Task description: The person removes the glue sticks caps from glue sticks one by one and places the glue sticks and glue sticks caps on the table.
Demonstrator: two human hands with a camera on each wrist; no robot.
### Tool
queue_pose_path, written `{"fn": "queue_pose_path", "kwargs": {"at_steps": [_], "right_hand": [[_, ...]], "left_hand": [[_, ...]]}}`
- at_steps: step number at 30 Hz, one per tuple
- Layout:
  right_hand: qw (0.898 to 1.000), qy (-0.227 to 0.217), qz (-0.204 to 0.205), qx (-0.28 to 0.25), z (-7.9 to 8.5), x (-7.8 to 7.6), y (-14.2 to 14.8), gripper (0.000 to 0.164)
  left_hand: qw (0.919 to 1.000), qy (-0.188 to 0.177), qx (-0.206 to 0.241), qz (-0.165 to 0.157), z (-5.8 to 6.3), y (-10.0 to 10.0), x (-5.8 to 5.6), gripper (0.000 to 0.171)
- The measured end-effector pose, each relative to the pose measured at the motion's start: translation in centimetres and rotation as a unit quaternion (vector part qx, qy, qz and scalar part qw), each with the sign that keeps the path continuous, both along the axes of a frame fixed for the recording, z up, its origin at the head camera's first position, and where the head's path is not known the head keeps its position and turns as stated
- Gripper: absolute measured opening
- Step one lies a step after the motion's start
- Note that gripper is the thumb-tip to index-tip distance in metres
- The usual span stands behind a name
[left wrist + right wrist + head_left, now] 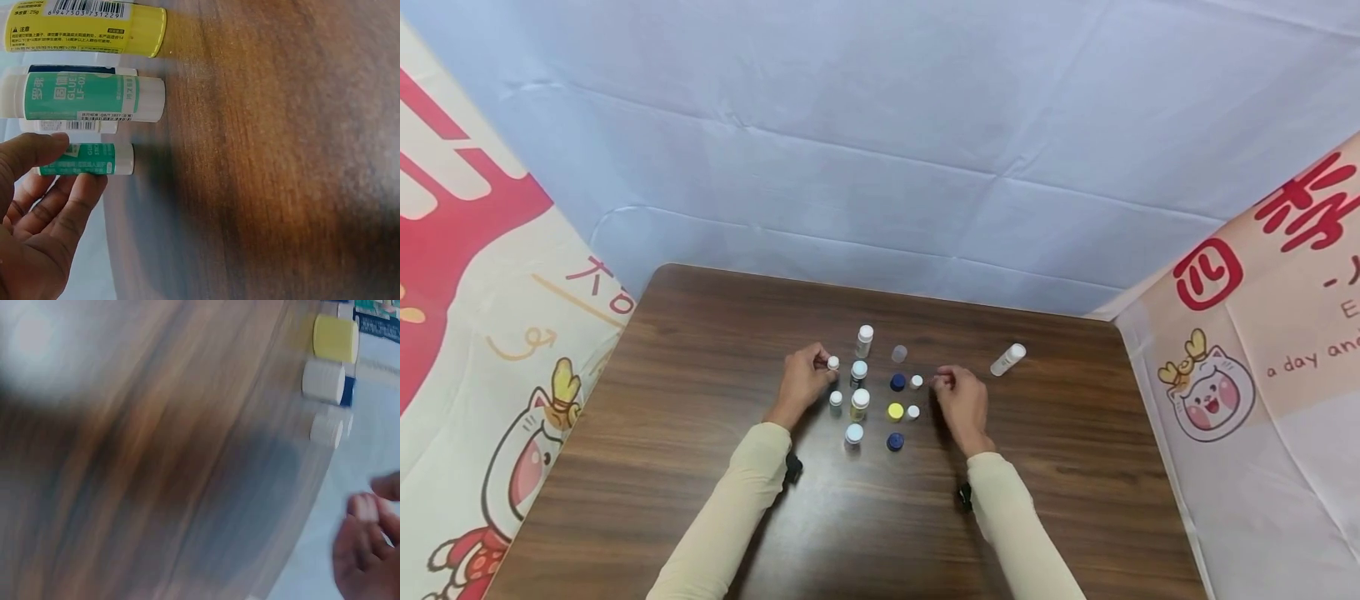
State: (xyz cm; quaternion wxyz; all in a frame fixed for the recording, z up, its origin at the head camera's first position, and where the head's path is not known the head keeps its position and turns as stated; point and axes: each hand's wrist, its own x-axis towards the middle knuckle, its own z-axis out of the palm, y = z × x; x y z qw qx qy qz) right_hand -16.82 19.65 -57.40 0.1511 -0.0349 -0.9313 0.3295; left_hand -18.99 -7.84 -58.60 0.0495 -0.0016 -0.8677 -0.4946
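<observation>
1. Where the left hand [803, 382] rests on the brown table [700, 467], its thumb and fingers pinch a small green-labelled glue stick [87, 159], which stands upright at the left edge of the cluster.
2. In the left wrist view this glue stick's long axis runs across the picture, base to the right against the table, so it points straight up from the tabletop.
3. Just beside it stand a larger green glue stick [94, 98] and a yellow glue stick [87, 28], both parallel to it.
4. The right hand [961, 402] sits right of the cluster with fingers curled and tips close together; whether they hold anything cannot be told.
5. Loose caps lie between the hands, among them a yellow cap [895, 411].
6. A white-capped tube [1007, 359] lies on its side, well apart to the right.
</observation>
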Motion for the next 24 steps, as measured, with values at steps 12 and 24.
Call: {"fn": "queue_pose_path", "kwargs": {"at_steps": [12, 24], "right_hand": [[0.974, 0.119, -0.192, -0.015, 2.3, -1.2, 5.7, 0.023], [0.987, 0.036, -0.157, -0.022, 1.6, -2.7, 8.1, 0.040]], "left_hand": [[0.9998, -0.015, -0.009, 0.002, 0.0, 0.0, 0.1, 0.023], [0.9999, -0.015, -0.006, 0.001, 0.0, 0.0, -0.1, 0.022]]}}
